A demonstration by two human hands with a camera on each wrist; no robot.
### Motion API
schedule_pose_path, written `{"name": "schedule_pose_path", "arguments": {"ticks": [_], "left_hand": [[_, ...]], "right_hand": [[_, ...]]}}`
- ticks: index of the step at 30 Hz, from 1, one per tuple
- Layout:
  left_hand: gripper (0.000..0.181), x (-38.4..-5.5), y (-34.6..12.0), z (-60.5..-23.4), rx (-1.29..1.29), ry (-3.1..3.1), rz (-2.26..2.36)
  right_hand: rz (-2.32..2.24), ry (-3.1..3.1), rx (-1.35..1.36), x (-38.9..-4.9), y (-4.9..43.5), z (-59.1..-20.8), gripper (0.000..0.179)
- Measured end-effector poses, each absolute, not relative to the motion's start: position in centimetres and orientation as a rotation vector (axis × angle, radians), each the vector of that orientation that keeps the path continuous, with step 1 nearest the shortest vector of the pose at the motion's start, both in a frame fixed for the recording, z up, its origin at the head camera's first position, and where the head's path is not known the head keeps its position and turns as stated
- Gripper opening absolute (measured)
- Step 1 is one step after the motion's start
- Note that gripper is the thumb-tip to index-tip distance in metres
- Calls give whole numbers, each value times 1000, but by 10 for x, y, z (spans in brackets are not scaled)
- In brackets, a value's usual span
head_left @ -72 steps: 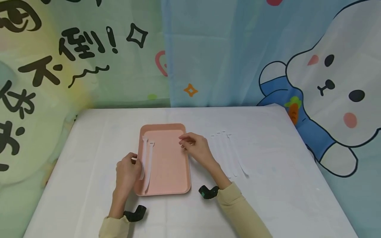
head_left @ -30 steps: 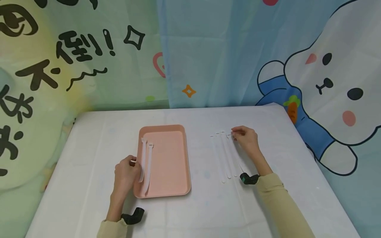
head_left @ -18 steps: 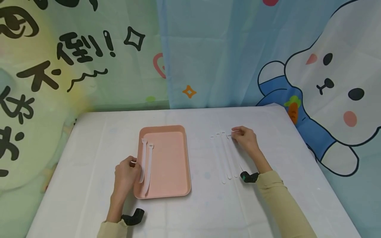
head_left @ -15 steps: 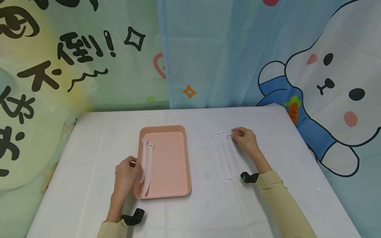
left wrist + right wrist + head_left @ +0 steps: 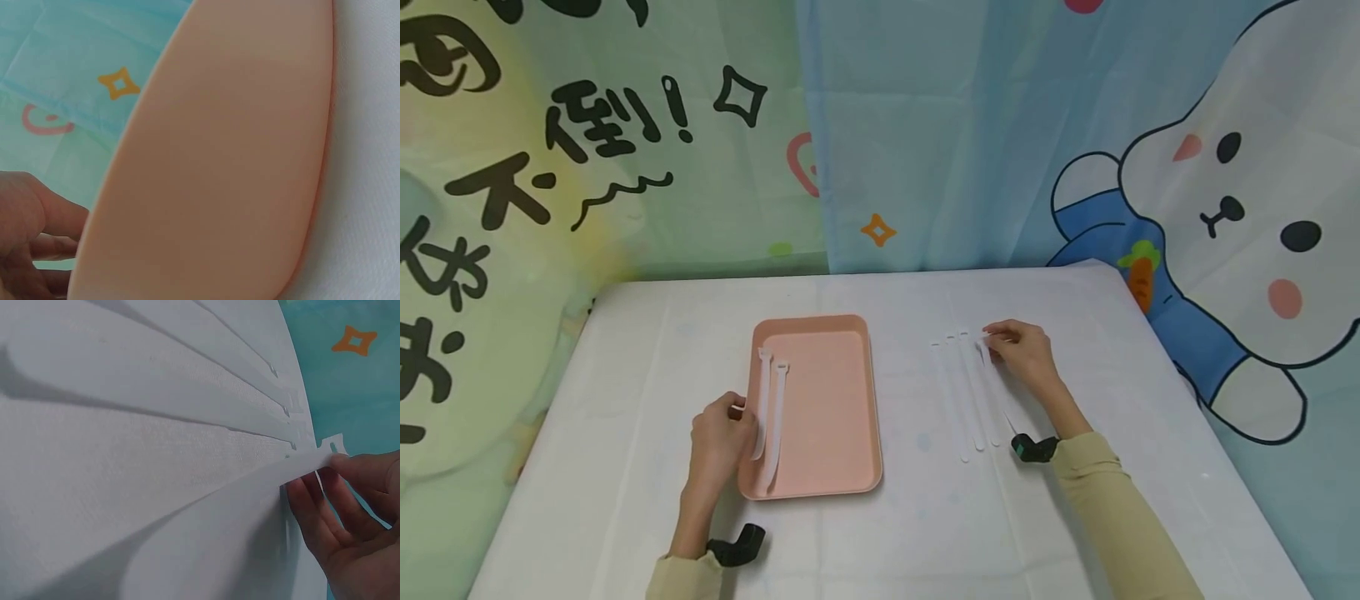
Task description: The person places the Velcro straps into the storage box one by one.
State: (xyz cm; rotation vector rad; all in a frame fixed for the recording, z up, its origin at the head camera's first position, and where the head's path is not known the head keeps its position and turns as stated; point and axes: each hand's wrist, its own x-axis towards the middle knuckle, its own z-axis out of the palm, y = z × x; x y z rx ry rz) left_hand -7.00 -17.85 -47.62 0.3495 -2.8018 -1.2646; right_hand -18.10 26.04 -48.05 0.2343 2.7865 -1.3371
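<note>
My right hand (image 5: 1024, 354) pinches the head of a long white strip (image 5: 250, 487) with a slotted, notched end, thumb on one face and fingers on the other. That end is raised off the cloth, while the far part runs down toward the wrist. To its left lie three similar white strips (image 5: 973, 392), side by side. My left hand (image 5: 721, 433) holds the left rim of a pink rectangular tray (image 5: 827, 400), its fingers at the edge in the left wrist view. Inside the tray, along the left side, are two white strips (image 5: 777, 421).
A white cloth (image 5: 850, 550) covers the table. Behind it hangs a printed backdrop (image 5: 925, 150) with a cartoon rabbit and lettering. Black wrist cameras (image 5: 1036, 448) sit on both wrists, the right one close over the lower end of the held strip.
My right hand has gone from the tray's right rim to the rightmost strip on the cloth and has lifted its slotted end. The left hand stays at the tray.
</note>
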Motion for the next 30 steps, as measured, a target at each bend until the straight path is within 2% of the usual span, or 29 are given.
{"name": "schedule_pose_path", "arguments": {"ticks": [30], "left_hand": [[23,-71,-179,-476,336,-2791,-1275]], "right_hand": [[-1657,2669,207,-183,276,-466,32]]}}
